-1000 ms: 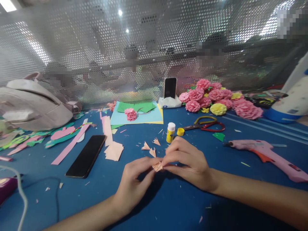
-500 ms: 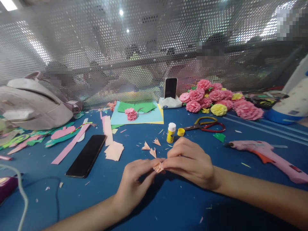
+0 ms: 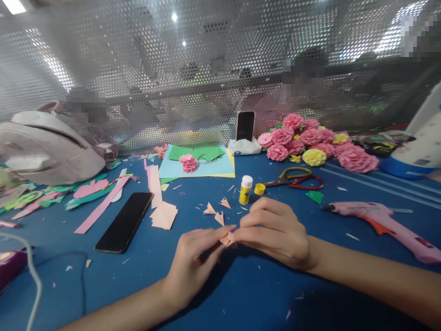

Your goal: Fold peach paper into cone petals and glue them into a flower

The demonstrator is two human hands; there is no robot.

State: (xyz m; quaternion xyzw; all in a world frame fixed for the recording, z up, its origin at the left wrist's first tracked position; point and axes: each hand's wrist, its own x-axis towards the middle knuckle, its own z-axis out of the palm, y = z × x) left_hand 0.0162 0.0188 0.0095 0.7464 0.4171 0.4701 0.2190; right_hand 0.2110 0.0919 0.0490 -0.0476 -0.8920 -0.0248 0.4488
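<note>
Left hand point(image 3: 196, 257) and right hand point(image 3: 275, 232) pinch a small pleated peach-paper piece point(image 3: 226, 239) between their fingertips, three pointed, folded peach-paper pieces point(image 3: 219, 218) apparently done just beyond this grip, flat peach-paper sheets point(image 3: 164, 216) farther left unfolded.

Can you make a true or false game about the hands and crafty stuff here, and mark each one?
The left hand and right hand hold folded peach paper. True.
The yellow cap is beside the glue stick. True.
The glue stick lies on its side. False: it stands upright.
The scissors lie on the table. True.
Both scissor handles are red. False: one is yellow.
The table is pink. False: it is blue.
</note>
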